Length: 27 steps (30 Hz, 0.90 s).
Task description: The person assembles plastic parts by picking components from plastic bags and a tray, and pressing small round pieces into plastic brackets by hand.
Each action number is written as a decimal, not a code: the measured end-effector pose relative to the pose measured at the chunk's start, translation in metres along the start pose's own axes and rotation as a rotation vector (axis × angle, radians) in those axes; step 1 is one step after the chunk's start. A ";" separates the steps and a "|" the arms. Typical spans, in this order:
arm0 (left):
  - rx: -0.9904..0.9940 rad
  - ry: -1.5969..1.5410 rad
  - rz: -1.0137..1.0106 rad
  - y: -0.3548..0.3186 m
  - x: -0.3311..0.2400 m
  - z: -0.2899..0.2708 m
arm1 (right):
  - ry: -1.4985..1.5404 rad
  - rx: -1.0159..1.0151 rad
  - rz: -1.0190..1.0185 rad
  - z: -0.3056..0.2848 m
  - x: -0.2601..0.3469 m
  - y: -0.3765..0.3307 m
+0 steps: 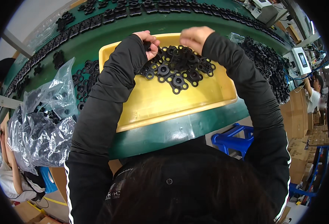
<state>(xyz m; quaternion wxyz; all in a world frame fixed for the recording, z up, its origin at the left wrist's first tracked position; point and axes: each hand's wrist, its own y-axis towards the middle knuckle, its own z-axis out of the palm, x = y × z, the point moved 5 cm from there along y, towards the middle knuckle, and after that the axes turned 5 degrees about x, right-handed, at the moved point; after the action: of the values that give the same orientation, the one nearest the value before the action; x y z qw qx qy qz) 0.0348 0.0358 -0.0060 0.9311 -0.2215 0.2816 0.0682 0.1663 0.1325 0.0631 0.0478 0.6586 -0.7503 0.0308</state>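
My left hand [149, 43] is above the far left part of a yellow plastic bin [153, 110], its fingers curled round a small black part [147, 45], mostly hidden by the fingers. Over the bin's far edge, my right hand [196, 37] is smeared by motion; whether it holds anything does not show. Between and below both hands, a heap of black plastic parts with round rings [178, 80] lies in the far half of the bin. Black sleeves cover both my forearms.
Clear plastic bags of black parts [47, 123] lie at left. More loose black parts flank the bin [86, 80] on the green table [164, 136]. Rows of black parts [134, 10] run along the far side. A blue stool [233, 140] stands below right; other people work at both sides.
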 end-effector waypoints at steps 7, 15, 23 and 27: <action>0.014 -0.234 -0.016 0.001 -0.010 -0.007 | -0.068 0.280 0.134 0.004 0.009 0.017; 0.068 -0.114 0.136 0.001 -0.008 0.006 | -0.276 -0.033 -0.160 0.050 0.034 -0.005; 0.261 -0.082 0.114 0.006 -0.012 0.004 | 0.721 0.061 0.394 0.009 0.003 0.020; 0.226 -0.063 0.038 0.005 -0.013 0.010 | 1.771 -0.228 0.287 0.019 -0.037 0.039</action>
<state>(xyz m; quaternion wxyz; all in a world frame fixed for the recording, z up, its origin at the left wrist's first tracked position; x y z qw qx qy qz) 0.0273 0.0448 0.0066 0.9571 -0.1073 0.2622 0.0604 0.1321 0.1720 0.0409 0.6685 0.2850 -0.5124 0.4576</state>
